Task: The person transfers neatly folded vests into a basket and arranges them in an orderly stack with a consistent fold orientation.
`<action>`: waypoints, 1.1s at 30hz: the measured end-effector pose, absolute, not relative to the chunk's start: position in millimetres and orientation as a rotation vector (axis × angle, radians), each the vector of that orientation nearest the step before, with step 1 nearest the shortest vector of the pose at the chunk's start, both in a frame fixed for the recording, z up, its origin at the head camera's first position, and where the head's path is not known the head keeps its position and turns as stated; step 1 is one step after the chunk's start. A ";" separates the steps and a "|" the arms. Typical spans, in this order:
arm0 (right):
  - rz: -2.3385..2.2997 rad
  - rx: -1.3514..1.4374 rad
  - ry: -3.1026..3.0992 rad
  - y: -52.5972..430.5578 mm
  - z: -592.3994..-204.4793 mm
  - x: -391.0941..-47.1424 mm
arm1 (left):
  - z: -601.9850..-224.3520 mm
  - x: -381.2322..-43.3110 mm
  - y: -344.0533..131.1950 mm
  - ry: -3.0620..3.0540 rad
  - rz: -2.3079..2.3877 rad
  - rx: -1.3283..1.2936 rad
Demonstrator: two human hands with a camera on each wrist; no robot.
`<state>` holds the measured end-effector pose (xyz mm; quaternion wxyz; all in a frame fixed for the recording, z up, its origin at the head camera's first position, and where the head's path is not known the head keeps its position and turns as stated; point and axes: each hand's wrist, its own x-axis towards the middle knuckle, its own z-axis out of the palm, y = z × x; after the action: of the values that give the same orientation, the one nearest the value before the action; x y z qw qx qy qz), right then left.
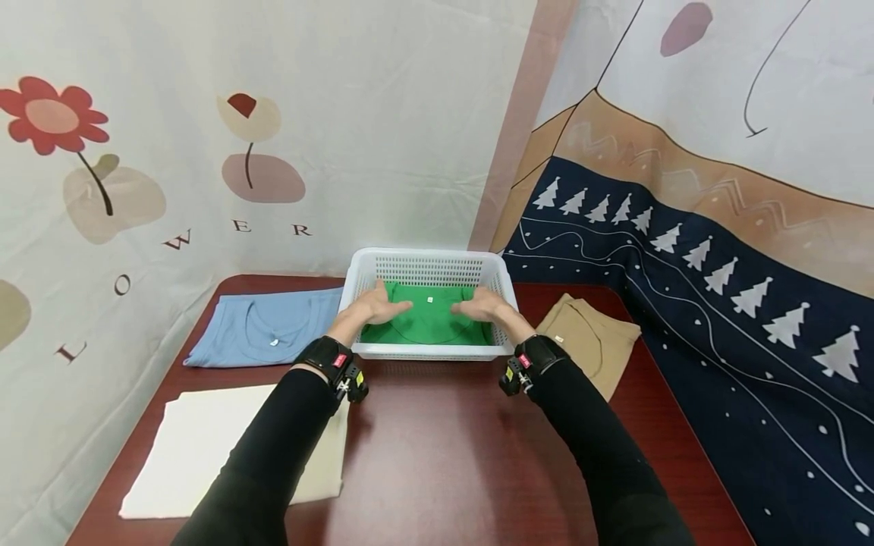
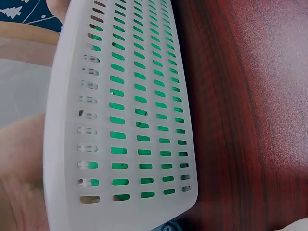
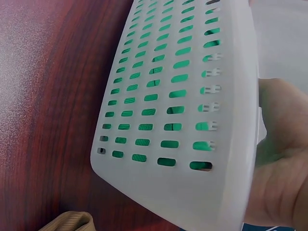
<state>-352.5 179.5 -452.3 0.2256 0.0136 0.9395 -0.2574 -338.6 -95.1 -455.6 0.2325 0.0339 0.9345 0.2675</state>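
A folded green shirt (image 1: 429, 322) with a small white tag at its neckline lies inside a white perforated plastic basket (image 1: 437, 352) at the back of the table. My left hand (image 1: 374, 305) reaches over the basket's left part, at the shirt's left side, its thumb pointing inward. On the opposite side my right hand (image 1: 485, 305) mirrors it at the shirt's right side. Neither hand visibly grips anything; some fingertips are hidden. Both wrist views look at the basket's slotted front wall (image 2: 139, 110), with green cloth showing through the holes.
A folded blue shirt (image 1: 262, 330) lies left of the basket, a tan shirt (image 1: 601, 341) right of it. Nearer on the left are white cloth (image 1: 184, 447) and cream cloth (image 1: 324, 462). The dark red table (image 1: 437, 455) meets printed fabric behind.
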 end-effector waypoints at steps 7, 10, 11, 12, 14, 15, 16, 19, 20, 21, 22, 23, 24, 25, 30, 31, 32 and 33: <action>-0.772 0.074 2.584 176.5 -447.5 -349.5 | -447.0 -334.5 -95.1 2.528 0.752 0.087; -0.775 0.064 2.597 175.5 -444.7 -345.0 | -442.9 -333.7 -95.8 2.513 0.759 0.110; -0.770 0.050 2.607 175.2 -443.9 -343.3 | -441.9 -333.5 -96.2 2.514 0.771 0.125; -0.768 0.037 2.614 175.3 -443.0 -341.7 | -440.8 -333.3 -96.8 2.517 0.784 0.140; -0.770 0.016 2.625 175.4 -441.7 -339.3 | -440.4 -333.9 -98.9 2.535 0.815 0.189; -0.772 0.005 2.629 175.7 -441.3 -338.4 | -440.9 -334.9 -100.0 2.545 0.835 0.216; -0.777 -0.009 2.635 175.8 -440.7 -337.6 | -441.8 -336.4 -101.3 2.558 0.845 0.244; -0.813 -0.034 2.639 176.8 -439.2 -336.0 | -456.1 -351.0 -107.2 2.609 0.871 0.324; -0.821 -0.046 2.645 177.2 -439.0 -335.8 | -462.3 -357.1 -109.4 2.626 0.867 0.353; -0.830 -0.060 2.649 177.4 -438.5 -335.2 | -470.1 -364.7 -111.7 2.643 0.865 0.383; -0.831 -0.077 2.664 178.7 -440.9 -337.0 | -478.9 -373.0 -115.4 2.663 0.859 0.425; -0.830 -0.096 2.679 180.0 -443.3 -338.7 | -484.7 -378.1 -117.9 2.681 0.862 0.457; -0.820 -0.117 2.702 181.8 -447.6 -341.9 | -490.3 -382.9 -121.0 2.699 0.854 0.503; -0.808 -0.137 2.728 183.5 -451.7 -344.6 | -490.9 -383.1 -122.4 2.714 0.850 0.528; -0.817 -0.252 2.807 184.9 -448.1 -335.6 | -447.8 -344.6 -122.4 2.774 0.853 0.582; -0.820 -0.279 2.814 184.0 -443.9 -330.5 | -436.4 -334.1 -121.9 2.794 0.839 0.575; -0.819 -0.310 2.822 183.4 -439.8 -325.3 | -427.3 -325.5 -122.5 2.822 0.812 0.579; -0.811 -0.339 2.837 184.0 -439.2 -323.0 | -424.2 -321.2 -124.1 2.860 0.783 0.584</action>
<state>-323.0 184.0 -439.2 0.0860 -0.1136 0.9517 -0.2720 -321.2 -124.1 -424.2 0.0597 0.1930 0.9446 0.2586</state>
